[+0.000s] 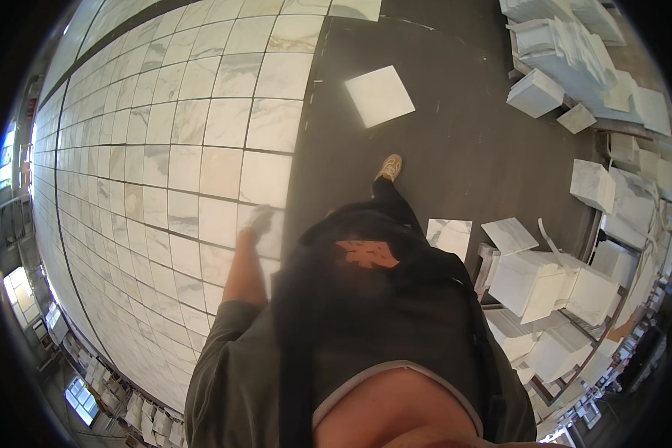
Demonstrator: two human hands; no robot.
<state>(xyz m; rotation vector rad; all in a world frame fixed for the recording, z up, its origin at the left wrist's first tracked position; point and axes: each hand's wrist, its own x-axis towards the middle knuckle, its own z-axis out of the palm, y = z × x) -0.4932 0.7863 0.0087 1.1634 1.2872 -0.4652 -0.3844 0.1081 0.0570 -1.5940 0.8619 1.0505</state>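
Observation:
My left hand (258, 221), which seems to wear a pale glove, reaches out over the right edge of a wide grid of white marble tiles (220, 172). It is nearest to a tile (273, 233) in the outermost column. Blur hides its fingers, and I cannot tell whether it touches the tile or holds anything. My right hand is out of sight, and so is its forearm. Ahead of my shoe (390, 166), a single white tile (379, 96) lies askew on the dark floor.
Dark floor (470, 149) runs along the right of the grid. Stacked white tiles (567, 56) stand at the far right, with more stacks (526, 284) nearer on the right. Beside my body, a loose veined tile (449, 236) and another tile (509, 235) lie close to those stacks.

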